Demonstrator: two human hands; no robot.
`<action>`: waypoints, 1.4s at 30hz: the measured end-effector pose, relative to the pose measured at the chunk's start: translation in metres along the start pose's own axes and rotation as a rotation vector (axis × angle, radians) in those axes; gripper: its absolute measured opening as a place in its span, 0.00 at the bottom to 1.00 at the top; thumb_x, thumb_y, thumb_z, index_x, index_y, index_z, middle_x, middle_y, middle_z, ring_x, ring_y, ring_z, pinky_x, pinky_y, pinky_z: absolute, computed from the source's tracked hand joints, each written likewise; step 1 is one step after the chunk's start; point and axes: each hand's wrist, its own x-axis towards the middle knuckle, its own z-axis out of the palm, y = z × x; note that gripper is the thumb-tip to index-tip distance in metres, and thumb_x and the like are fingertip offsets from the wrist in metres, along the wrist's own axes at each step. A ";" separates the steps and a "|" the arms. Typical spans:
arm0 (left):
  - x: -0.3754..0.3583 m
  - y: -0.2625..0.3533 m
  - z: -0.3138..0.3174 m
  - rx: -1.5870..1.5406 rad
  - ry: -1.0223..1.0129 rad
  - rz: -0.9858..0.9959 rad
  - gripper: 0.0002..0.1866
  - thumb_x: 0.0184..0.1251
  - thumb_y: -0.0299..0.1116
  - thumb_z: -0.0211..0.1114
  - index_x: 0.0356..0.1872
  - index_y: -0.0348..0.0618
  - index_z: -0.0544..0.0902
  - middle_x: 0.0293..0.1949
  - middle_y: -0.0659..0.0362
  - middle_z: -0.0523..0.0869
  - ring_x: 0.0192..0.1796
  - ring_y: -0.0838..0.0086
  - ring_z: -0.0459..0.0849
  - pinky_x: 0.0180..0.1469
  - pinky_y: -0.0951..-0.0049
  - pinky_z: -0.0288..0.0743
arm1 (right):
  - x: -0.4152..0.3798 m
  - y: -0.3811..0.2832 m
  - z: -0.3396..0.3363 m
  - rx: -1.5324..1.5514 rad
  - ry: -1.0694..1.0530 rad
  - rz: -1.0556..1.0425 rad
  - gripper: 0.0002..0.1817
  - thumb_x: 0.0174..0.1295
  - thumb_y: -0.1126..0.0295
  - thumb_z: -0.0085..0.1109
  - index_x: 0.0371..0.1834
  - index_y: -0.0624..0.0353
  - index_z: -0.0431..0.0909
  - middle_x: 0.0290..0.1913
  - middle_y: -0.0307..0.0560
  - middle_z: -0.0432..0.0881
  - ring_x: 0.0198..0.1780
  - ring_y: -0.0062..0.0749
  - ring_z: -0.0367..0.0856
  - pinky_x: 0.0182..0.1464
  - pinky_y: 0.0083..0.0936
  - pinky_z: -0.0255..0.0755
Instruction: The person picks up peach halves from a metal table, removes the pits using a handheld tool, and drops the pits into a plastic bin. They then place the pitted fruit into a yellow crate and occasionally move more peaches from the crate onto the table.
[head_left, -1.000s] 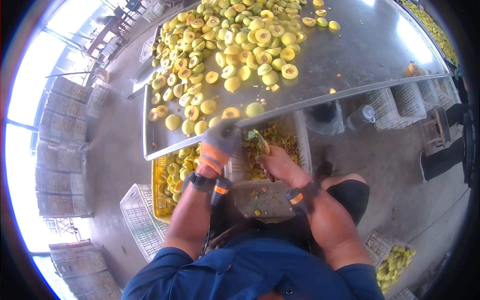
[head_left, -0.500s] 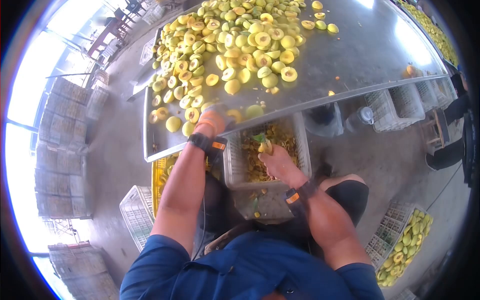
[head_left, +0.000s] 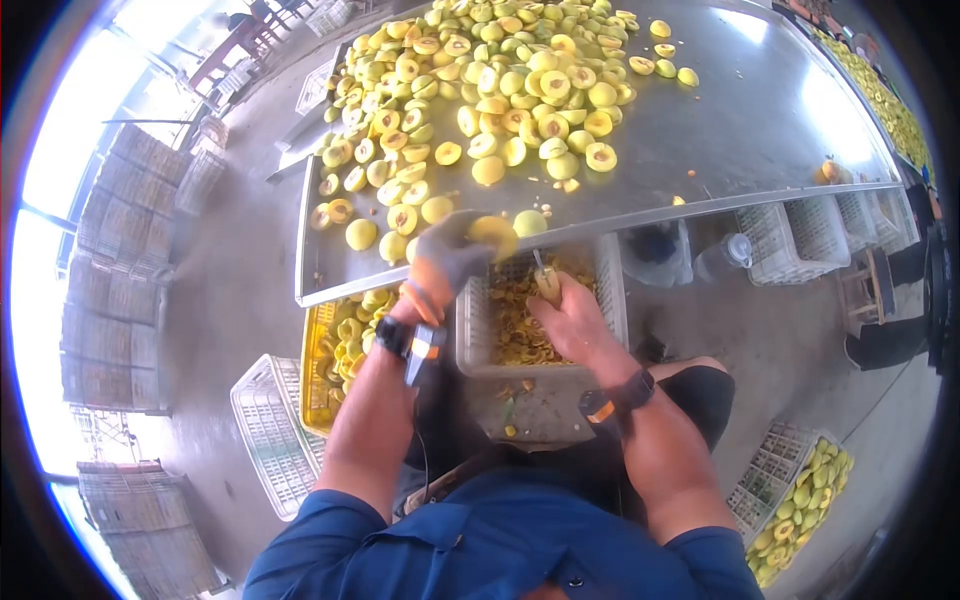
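My left hand, in a grey and orange glove, is closed around a yellow peach half just over the table's near edge; the motion blurs it slightly. In my bare right hand is a small knife, gripped by its light handle with the short blade pointing up and away from me. The two hands are apart, the right one above a white crate of brownish-yellow scraps. Beyond them, a large heap of halved yellow-green peaches lies on the metal table.
The metal edge of the table runs across in front of me. At my left stand a yellow crate of fruit halves and a white crate. Another fruit-filled crate is at lower right. A lidded clear jug stands under the table.
My left hand has lifted off the tabletop and come right and nearer, now holding a peach half. My right hand has shifted slightly right; green matter at the knife is gone from there.
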 end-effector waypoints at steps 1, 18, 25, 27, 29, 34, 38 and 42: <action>-0.010 0.000 0.004 -0.060 -0.028 0.017 0.25 0.67 0.24 0.74 0.65 0.35 0.86 0.49 0.54 0.94 0.44 0.76 0.90 0.45 0.74 0.86 | -0.001 -0.003 0.000 -0.002 0.015 -0.025 0.16 0.72 0.64 0.63 0.51 0.68 0.80 0.43 0.68 0.88 0.50 0.65 0.89 0.53 0.48 0.79; -0.022 -0.038 0.046 0.204 0.195 0.157 0.21 0.61 0.34 0.82 0.53 0.38 0.89 0.45 0.50 0.94 0.44 0.65 0.92 0.50 0.65 0.85 | 0.004 0.009 0.018 -0.114 -0.018 -0.081 0.18 0.71 0.69 0.60 0.57 0.71 0.76 0.46 0.77 0.86 0.54 0.77 0.83 0.56 0.58 0.77; -0.028 -0.051 0.050 0.362 0.273 0.225 0.18 0.61 0.36 0.81 0.50 0.39 0.89 0.44 0.46 0.91 0.46 0.50 0.91 0.52 0.57 0.84 | 0.003 -0.003 0.024 -0.167 -0.087 0.121 0.17 0.71 0.69 0.59 0.56 0.71 0.78 0.47 0.75 0.86 0.54 0.75 0.84 0.57 0.55 0.78; -0.027 -0.053 0.047 0.309 0.278 0.210 0.19 0.61 0.35 0.81 0.50 0.40 0.88 0.45 0.46 0.91 0.47 0.50 0.91 0.53 0.57 0.84 | 0.007 -0.020 0.014 0.110 -0.292 0.376 0.16 0.71 0.69 0.59 0.56 0.70 0.78 0.46 0.75 0.87 0.53 0.74 0.85 0.56 0.56 0.78; -0.029 -0.057 0.046 0.317 0.277 0.219 0.19 0.61 0.35 0.81 0.51 0.40 0.88 0.45 0.46 0.92 0.48 0.50 0.91 0.53 0.57 0.84 | 0.009 0.017 0.027 -0.034 -0.125 0.045 0.15 0.72 0.69 0.59 0.55 0.68 0.77 0.44 0.76 0.87 0.50 0.75 0.86 0.54 0.58 0.78; -0.032 -0.052 0.052 0.445 0.310 0.319 0.21 0.62 0.30 0.83 0.55 0.36 0.88 0.43 0.51 0.95 0.43 0.72 0.92 0.48 0.68 0.85 | 0.001 0.008 0.026 -0.483 0.055 0.027 0.14 0.73 0.68 0.59 0.54 0.67 0.75 0.42 0.77 0.88 0.49 0.75 0.87 0.53 0.61 0.78; -0.030 -0.054 0.053 0.256 0.258 0.206 0.20 0.62 0.30 0.82 0.54 0.36 0.88 0.42 0.52 0.95 0.43 0.70 0.91 0.49 0.67 0.85 | 0.001 0.007 0.023 -0.426 0.065 0.018 0.13 0.72 0.70 0.60 0.52 0.68 0.74 0.42 0.78 0.87 0.50 0.77 0.85 0.52 0.62 0.76; -0.026 -0.058 0.049 0.122 0.217 0.135 0.20 0.62 0.31 0.82 0.52 0.37 0.88 0.42 0.48 0.93 0.43 0.61 0.92 0.51 0.63 0.85 | 0.006 0.011 0.013 -0.074 -0.119 -0.035 0.13 0.72 0.71 0.62 0.50 0.69 0.74 0.42 0.78 0.86 0.48 0.78 0.84 0.50 0.63 0.75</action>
